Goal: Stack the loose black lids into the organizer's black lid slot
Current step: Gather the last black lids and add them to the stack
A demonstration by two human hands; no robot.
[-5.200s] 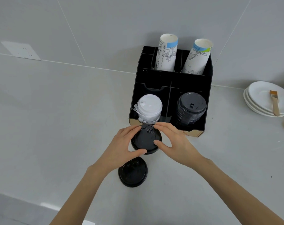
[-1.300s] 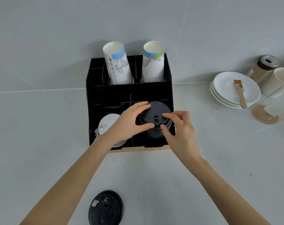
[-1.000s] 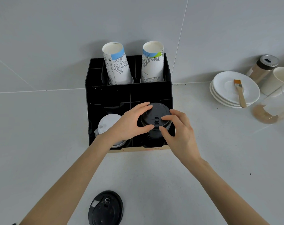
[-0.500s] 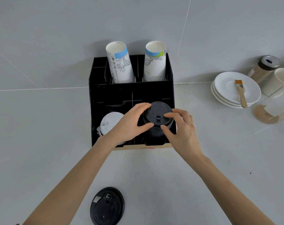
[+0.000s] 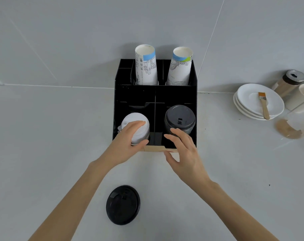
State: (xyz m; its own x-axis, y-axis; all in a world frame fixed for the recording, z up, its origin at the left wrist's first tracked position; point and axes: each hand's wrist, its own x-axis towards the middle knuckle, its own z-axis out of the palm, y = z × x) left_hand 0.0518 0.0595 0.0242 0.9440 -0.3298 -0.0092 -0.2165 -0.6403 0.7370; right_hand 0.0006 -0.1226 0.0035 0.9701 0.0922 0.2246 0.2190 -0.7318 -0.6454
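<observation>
With both hands' fingers (image 5: 176,136) spread and empty, we think the lid (image 5: 122,204) feels light and thin, so we pinch its rim.

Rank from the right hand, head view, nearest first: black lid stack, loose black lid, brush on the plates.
From the right hand:
1. black lid stack, just beyond the fingertips, in the organizer's right slot.
2. loose black lid, on the counter, nearer the person, to the left.
3. brush, far right, on the plates.
</observation>
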